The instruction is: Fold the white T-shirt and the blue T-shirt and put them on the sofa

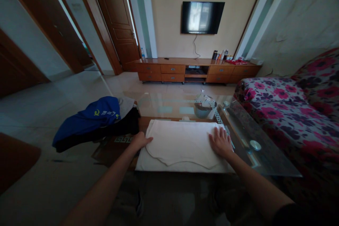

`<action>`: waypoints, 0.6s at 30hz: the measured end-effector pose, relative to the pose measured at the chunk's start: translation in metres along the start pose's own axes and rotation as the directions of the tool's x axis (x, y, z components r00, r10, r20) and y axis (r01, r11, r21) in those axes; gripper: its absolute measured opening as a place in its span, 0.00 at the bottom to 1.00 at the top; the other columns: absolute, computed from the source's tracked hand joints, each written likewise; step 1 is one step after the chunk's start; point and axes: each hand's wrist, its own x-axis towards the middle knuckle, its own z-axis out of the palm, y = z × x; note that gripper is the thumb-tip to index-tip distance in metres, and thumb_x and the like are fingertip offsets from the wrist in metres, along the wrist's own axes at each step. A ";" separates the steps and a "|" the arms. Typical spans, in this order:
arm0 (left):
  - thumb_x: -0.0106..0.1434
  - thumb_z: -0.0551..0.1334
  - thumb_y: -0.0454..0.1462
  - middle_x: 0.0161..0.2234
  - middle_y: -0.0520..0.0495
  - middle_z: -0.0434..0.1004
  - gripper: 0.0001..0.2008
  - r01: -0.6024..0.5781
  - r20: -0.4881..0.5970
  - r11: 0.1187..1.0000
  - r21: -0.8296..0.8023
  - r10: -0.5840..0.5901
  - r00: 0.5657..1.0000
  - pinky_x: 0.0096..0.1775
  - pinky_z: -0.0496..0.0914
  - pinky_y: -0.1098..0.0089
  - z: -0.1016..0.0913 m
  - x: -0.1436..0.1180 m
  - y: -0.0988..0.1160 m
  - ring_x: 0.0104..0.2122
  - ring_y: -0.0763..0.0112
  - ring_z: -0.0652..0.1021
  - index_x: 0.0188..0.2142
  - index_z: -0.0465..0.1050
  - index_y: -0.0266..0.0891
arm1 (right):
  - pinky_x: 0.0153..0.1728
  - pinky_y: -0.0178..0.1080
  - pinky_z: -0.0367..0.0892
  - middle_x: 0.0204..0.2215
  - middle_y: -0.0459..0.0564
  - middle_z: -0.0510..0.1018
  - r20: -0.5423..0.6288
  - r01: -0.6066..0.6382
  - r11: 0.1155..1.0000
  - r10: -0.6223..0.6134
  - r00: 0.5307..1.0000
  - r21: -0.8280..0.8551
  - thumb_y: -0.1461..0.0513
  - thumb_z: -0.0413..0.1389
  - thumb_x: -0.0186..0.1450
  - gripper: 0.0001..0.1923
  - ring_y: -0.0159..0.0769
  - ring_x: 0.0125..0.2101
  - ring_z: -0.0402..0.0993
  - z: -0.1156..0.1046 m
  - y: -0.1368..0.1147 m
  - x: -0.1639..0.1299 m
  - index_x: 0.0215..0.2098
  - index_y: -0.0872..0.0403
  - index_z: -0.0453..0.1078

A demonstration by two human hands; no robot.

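White garment (182, 144) folded flat on glass table (265, 155). Right hand (220, 142) open, palm pressed on its right edge; left hand (140, 140) at left edge, grip unclear. Blue and dark clothes (97, 120) piled just beside, left. Basket (202, 110) beyond.

A blue jacket (90, 118) lies on the glass counter (254, 155). A small basket (202, 109) sits there too. A flowery sofa (288, 109) stands near.

Premises are presenting as a home living room: a wall-mounted television (202, 17) is hanging above a long wooden media cabinet (196, 69), a floral-covered sofa (291, 109) is flanking a glass coffee table (249, 137), and wooden interior doors (116, 21) are standing open.
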 end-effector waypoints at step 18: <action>0.60 0.62 0.36 0.36 0.46 0.78 0.06 -0.320 -0.195 0.940 -0.119 0.294 0.936 0.37 0.65 0.70 -0.022 -0.022 0.049 0.35 0.64 0.77 0.38 0.72 0.40 | 0.49 0.49 0.70 0.51 0.58 0.76 0.126 0.017 0.561 -0.216 0.968 0.828 0.53 0.54 0.66 0.20 0.45 0.47 0.74 -0.023 -0.103 -0.009 0.53 0.53 0.69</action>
